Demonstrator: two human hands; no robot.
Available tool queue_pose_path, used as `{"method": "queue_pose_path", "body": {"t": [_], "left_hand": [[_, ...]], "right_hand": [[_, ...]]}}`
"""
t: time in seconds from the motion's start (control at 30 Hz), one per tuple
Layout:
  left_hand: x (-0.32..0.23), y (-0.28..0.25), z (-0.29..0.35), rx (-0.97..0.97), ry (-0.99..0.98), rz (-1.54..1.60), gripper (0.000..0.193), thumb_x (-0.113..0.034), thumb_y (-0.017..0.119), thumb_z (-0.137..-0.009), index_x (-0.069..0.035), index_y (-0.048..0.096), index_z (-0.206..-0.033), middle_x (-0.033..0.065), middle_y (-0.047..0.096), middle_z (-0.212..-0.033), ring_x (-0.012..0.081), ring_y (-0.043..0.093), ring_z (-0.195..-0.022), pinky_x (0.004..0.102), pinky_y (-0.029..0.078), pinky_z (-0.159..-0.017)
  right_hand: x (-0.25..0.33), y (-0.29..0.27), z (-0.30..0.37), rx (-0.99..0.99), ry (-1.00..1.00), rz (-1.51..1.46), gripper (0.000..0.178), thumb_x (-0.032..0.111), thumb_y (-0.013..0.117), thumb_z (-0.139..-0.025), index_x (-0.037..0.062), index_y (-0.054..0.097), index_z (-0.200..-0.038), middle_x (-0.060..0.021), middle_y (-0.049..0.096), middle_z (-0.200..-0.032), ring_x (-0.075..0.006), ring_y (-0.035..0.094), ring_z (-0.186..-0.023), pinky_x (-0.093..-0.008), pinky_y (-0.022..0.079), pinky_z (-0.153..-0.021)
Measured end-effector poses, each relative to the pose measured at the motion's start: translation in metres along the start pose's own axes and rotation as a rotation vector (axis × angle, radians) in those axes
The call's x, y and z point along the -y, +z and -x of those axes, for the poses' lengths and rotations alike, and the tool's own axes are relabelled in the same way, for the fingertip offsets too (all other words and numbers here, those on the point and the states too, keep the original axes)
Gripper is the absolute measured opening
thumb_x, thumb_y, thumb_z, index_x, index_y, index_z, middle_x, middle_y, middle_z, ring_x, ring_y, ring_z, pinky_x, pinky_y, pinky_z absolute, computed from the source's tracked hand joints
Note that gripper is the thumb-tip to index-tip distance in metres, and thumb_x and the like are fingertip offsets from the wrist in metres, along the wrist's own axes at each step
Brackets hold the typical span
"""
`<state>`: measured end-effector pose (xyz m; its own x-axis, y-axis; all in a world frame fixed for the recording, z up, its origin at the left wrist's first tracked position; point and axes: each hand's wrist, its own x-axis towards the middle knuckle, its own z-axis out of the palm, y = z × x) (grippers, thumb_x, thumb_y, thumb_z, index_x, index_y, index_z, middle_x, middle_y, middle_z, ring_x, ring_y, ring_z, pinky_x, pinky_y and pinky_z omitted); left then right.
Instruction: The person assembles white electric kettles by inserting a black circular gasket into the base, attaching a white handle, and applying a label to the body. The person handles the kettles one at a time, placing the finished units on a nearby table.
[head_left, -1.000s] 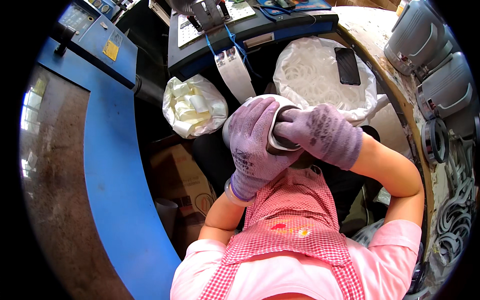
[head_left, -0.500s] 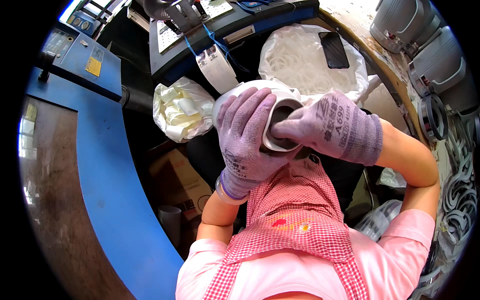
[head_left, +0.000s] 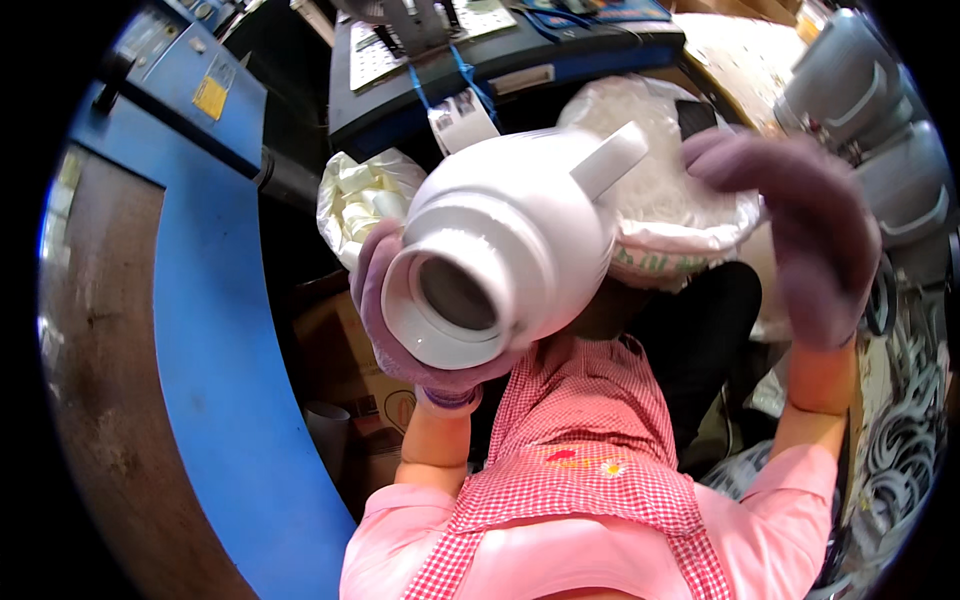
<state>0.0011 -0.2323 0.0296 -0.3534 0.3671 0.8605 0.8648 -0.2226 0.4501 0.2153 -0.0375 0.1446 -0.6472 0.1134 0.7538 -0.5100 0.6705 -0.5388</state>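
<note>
A glossy white jug body [head_left: 560,210] is tilted over my lap, its round open mouth facing me and a straight handle [head_left: 612,160] sticking out at the upper right. My left hand [head_left: 380,330], in a purple-grey knitted glove, grips it around the neck from the left and below. Inside the mouth it looks dark grey. My right hand [head_left: 815,225], gloved the same way, is lifted off to the right, apart from the jug body. Motion blurs it, but its fingers look stretched out with nothing visible in them.
Ahead, a white bag of pale rings [head_left: 650,190] has a dark phone on it; a smaller bag of whitish pieces [head_left: 370,200] stands left. A blue machine [head_left: 220,350] runs along my left. Grey jug bodies [head_left: 840,80] and grey handles [head_left: 905,410] line the right bench.
My right hand has come out of the jug body's mouth and swung right. The jug body has turned toward me, bringing its handle into sight, and my left hand has shifted beneath its neck.
</note>
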Motion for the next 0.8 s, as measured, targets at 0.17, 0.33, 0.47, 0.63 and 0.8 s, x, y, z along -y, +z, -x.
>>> {"method": "queue_pose_path", "body": {"t": [0.17, 0.33, 0.47, 0.63, 0.8], "left_hand": [[0.030, -0.007, 0.088, 0.370, -0.227, -0.183, 0.110, -0.027, 0.092, -0.068, 0.006, 0.033, -0.154, 0.0333, 0.046, -0.150, 0.0453, 0.058, -0.128, 0.0459, 0.052, -0.106], [0.022, 0.005, 0.176, 0.549, -0.265, -0.165, 0.118, -0.028, 0.091, -0.071, 0.003, 0.017, -0.158, 0.0430, 0.036, -0.150, 0.0607, 0.043, -0.138, 0.0557, 0.050, -0.107], [0.021, 0.014, 0.201, 0.471, -0.263, -0.129, 0.107, -0.027, 0.088, -0.073, 0.000, 0.026, -0.156, 0.0439, 0.030, -0.154, 0.0581, 0.049, -0.133, 0.0534, 0.054, -0.099], [0.026, 0.019, 0.207, 0.485, -0.314, -0.114, 0.102, -0.025, 0.086, -0.072, 0.002, 0.029, -0.152, 0.0417, 0.029, -0.156, 0.0558, 0.052, -0.130, 0.0521, 0.055, -0.096], [0.033, 0.020, 0.212, 0.456, -0.322, -0.068, 0.099, -0.024, 0.086, -0.073, 0.000, 0.031, -0.152, 0.0403, 0.029, -0.157, 0.0533, 0.055, -0.127, 0.0509, 0.055, -0.094]], "right_hand": [[-0.072, 0.009, -0.014, -0.085, 0.309, 0.237, 0.036, 0.009, 0.064, -0.098, 0.0003, 0.065, -0.133, -0.0155, 0.069, -0.127, -0.0255, 0.067, -0.119, -0.0368, 0.051, -0.105], [-0.197, 0.078, -0.032, 0.452, 0.124, 0.492, 0.055, 0.025, 0.077, -0.088, 0.0079, 0.060, -0.137, -0.0157, 0.061, -0.138, -0.0344, 0.054, -0.134, -0.0457, 0.041, -0.117], [-0.258, 0.121, -0.078, 0.774, 0.069, 1.003, 0.060, 0.032, 0.077, -0.086, 0.0148, 0.057, -0.139, -0.0084, 0.058, -0.145, -0.0281, 0.048, -0.141, -0.0438, 0.030, -0.123], [-0.220, 0.111, -0.080, 0.448, -0.044, 0.673, 0.009, 0.024, 0.069, -0.089, 0.0168, 0.072, -0.095, -0.0056, 0.070, -0.081, -0.0303, 0.070, -0.079, -0.0423, 0.056, -0.070], [-0.193, 0.109, -0.061, 0.945, 0.026, 0.638, 0.033, 0.029, 0.079, -0.081, 0.0134, 0.074, -0.110, -0.0102, 0.071, -0.112, -0.0301, 0.065, -0.110, -0.0458, 0.053, -0.097]]}}
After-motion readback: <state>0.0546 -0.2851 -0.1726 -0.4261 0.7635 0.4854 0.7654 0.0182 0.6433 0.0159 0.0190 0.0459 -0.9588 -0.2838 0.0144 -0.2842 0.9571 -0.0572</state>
